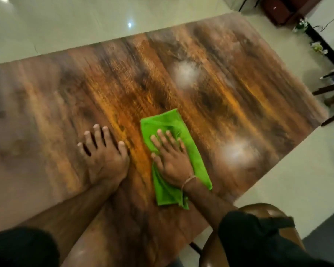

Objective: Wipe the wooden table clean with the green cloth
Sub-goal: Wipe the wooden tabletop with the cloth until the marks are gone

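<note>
A wooden table with dark grain fills most of the view. A folded green cloth lies flat on it near the front right. My right hand presses palm-down on the cloth, fingers spread, a thin band around the wrist. Just left of the cloth, my left hand rests flat on the bare wood with its fingers apart and nothing in it. Two pale glare patches show on the tabletop to the right of the cloth.
A brown chair back stands at the table's near right corner. Dark chair legs and a dark cabinet sit on the pale tiled floor at the right. The table's right edge runs diagonally close to the cloth.
</note>
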